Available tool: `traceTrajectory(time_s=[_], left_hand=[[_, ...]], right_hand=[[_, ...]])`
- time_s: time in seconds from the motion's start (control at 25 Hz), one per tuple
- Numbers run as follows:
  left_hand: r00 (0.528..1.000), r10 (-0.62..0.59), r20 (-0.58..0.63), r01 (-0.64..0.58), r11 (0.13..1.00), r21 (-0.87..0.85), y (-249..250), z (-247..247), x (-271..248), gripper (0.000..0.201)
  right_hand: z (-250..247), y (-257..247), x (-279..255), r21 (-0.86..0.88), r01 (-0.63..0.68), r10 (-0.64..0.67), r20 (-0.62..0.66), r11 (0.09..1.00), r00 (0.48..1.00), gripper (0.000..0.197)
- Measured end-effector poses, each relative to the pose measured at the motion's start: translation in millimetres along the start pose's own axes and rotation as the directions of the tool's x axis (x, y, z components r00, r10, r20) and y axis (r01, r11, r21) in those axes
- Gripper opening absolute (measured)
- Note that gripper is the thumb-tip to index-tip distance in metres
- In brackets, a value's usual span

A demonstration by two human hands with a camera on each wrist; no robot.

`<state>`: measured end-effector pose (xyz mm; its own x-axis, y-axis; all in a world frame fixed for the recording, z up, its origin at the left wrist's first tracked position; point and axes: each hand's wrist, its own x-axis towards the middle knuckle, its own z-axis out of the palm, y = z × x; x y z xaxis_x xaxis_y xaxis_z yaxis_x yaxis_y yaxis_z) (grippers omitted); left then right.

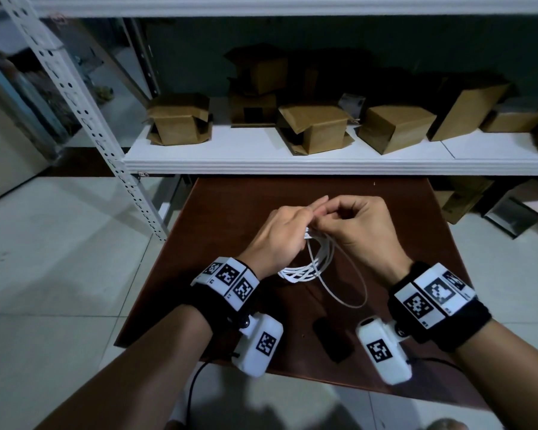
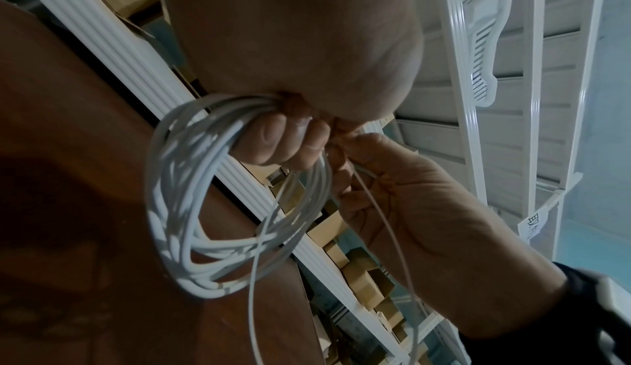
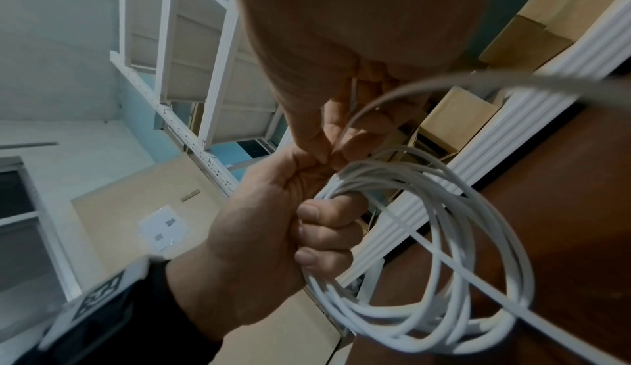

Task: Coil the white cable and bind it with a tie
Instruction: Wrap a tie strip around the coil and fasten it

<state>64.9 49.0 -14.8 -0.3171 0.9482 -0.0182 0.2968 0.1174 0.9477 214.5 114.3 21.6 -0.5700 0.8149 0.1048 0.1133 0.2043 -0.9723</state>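
Over the brown table (image 1: 230, 218) my left hand (image 1: 292, 225) grips the white cable (image 1: 298, 273), wound into a coil of several turns that hangs below the fist. In the left wrist view its fingers (image 2: 283, 141) curl round the bundle (image 2: 191, 222). My right hand (image 1: 333, 218) meets the left at the top of the coil and pinches a single loose strand between thumb and fingertips (image 3: 319, 152). That strand swings out in a wide slack loop to the right of the coil (image 3: 444, 263). A dark oblong object (image 1: 333, 339) lies on the table near me; I cannot tell what it is.
A white shelf (image 1: 261, 164) runs just behind the table, loaded with several cardboard boxes (image 1: 177, 122). A perforated white upright (image 1: 84, 113) stands at the left. More boxes (image 1: 510, 209) sit on the tiled floor at the right.
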Motion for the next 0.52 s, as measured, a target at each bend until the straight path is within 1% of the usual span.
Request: traceTrajectory(time_s=[0.08, 0.2, 0.28, 0.32, 0.44, 0.52], left_hand=[[0.999, 0.043, -0.008, -0.042, 0.998, 0.041, 1.5, -0.2, 0.4, 0.041], [0.997, 0.083, 0.009, -0.083, 0.993, 0.086, 5.1, -2.0, -1.6, 0.047], [0.994, 0.110, 0.021, -0.111, 0.987, 0.114, 5.1, -2.2, -3.4, 0.049], [0.993, 0.117, 0.008, -0.117, 0.983, 0.140, 4.8, -3.0, -3.7, 0.051], [0.988, 0.141, -0.056, -0.122, 0.956, 0.265, 3.9, -13.0, 1.0, 0.047], [0.993, 0.113, -0.045, -0.095, 0.950, 0.297, 6.6, -15.5, 1.2, 0.043]], right_hand=[[0.0, 1.8, 0.3, -0.076, 0.015, -0.016, -0.013, 0.997, 1.000, 0.006], [0.3, 0.6, 0.2, -0.175, 0.036, -0.043, -0.038, 0.984, 0.998, 0.019], [-0.8, -0.9, 0.6, -0.217, 0.040, -0.049, -0.036, 0.975, 0.998, 0.022], [-1.1, -0.6, 1.4, -0.234, 0.033, -0.042, -0.033, 0.972, 0.999, 0.022], [0.9, 3.3, 3.0, -0.249, 0.010, -0.018, -0.030, 0.968, 0.999, 0.012], [1.8, 7.9, 2.0, -0.242, -0.005, -0.005, -0.043, 0.970, 0.999, 0.007]])
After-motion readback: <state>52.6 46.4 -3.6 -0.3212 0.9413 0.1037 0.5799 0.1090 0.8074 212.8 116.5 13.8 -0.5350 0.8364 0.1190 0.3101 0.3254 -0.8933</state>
